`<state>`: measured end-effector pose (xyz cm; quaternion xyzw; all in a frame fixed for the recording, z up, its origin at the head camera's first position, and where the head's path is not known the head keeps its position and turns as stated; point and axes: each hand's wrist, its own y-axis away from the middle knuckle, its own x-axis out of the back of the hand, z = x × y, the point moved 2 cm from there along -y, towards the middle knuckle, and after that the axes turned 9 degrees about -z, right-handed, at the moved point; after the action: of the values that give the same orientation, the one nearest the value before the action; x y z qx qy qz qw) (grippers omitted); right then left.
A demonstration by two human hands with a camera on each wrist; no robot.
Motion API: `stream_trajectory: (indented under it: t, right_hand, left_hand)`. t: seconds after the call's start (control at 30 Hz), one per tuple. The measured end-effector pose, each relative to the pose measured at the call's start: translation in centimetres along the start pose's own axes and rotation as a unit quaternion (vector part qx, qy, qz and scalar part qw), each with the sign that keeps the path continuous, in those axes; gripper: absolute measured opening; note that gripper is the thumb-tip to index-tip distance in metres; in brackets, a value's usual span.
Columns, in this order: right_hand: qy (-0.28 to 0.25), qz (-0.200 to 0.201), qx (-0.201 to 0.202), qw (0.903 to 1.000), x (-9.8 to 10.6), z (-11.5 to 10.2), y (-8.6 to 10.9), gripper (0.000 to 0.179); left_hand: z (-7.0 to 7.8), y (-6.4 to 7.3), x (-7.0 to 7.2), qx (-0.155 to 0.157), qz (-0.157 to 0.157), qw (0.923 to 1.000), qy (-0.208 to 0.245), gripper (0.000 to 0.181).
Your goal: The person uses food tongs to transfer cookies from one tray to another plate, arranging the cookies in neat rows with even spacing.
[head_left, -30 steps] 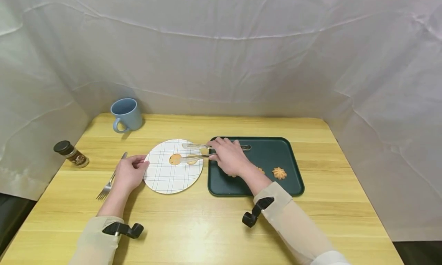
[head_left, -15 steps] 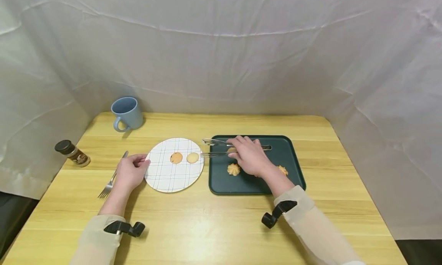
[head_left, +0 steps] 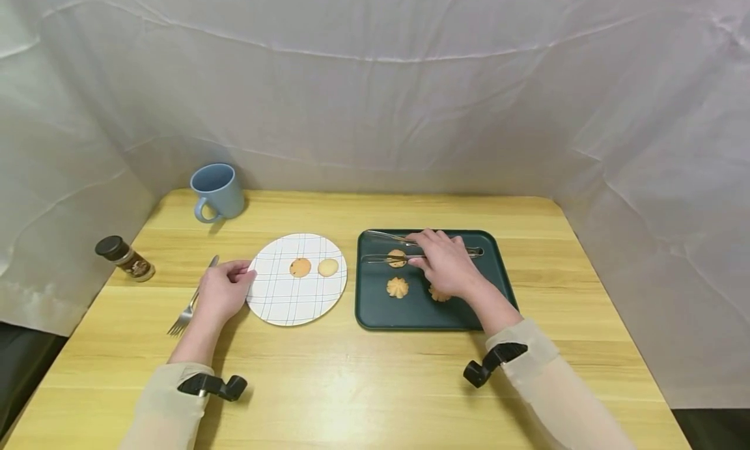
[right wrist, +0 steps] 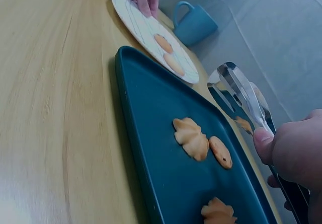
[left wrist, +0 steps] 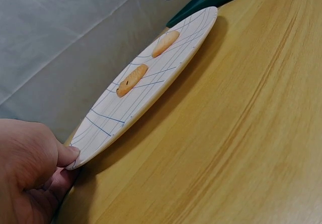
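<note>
My left hand (head_left: 222, 290) pinches the left rim of a round white plate (head_left: 287, 301) with a blue check pattern; in the left wrist view the thumb lies on top of the rim. On the plate lie a speckled round cookie (head_left: 301, 267) and a plain pale one (head_left: 328, 267), side by side. My right hand (head_left: 445, 262) grips metal tongs (right wrist: 254, 100) above a dark green tray (head_left: 375, 314). The tong tips are apart, over a speckled round cookie (right wrist: 221, 152) on the tray. Nearby sit ridged cookies (head_left: 397, 288), one partly under my hand.
A fork (head_left: 190, 310) lies left of the plate, beside my left forearm. Behind it stands a blue mug (head_left: 219, 193). A black-capped spice jar (head_left: 125, 259) is at the table's left edge. Pale cloth (head_left: 375, 124) hangs behind the table.
My right hand and the tongs have moved right, from above the plate to above the tray. The pale cookie stays on the plate, uncovered. My left hand keeps its hold on the rim.
</note>
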<state>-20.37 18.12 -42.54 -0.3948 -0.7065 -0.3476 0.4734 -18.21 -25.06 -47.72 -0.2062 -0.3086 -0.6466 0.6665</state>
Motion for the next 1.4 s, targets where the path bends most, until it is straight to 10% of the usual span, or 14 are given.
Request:
stream_trajectory:
  t: [1.4]
  right_hand:
    - [0.019, -0.029, -0.025, 0.9991, -0.8, 5.3, 1.0, 0.046]
  left_hand:
    - [0.2, 0.0, 0.1, -0.007, 0.004, 1.0000, 0.000, 0.032]
